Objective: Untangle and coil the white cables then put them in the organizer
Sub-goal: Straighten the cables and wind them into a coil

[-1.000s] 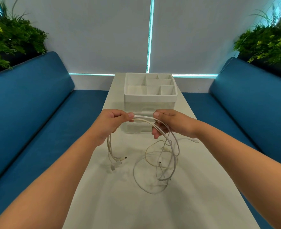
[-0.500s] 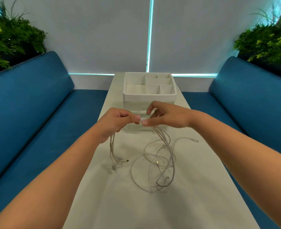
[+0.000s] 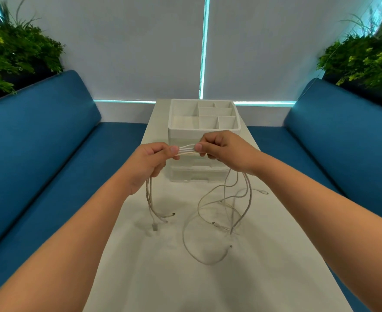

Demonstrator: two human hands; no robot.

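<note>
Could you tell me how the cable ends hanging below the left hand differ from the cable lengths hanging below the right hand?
The cable ends below the left hand hang short and nearly straight in a tight bunch; the cable lengths below the right hand are much longer and spread apart. The left ends barely reach the table; the right lengths lie on it in crossed loops. Both are white and pinched in one flat bundle between the hands.

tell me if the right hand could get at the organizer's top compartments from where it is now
Probably yes. The right hand is just in front of the organizer, whose open top has nothing over it. But it pinches the cables with the left hand, so they would come along.
</note>
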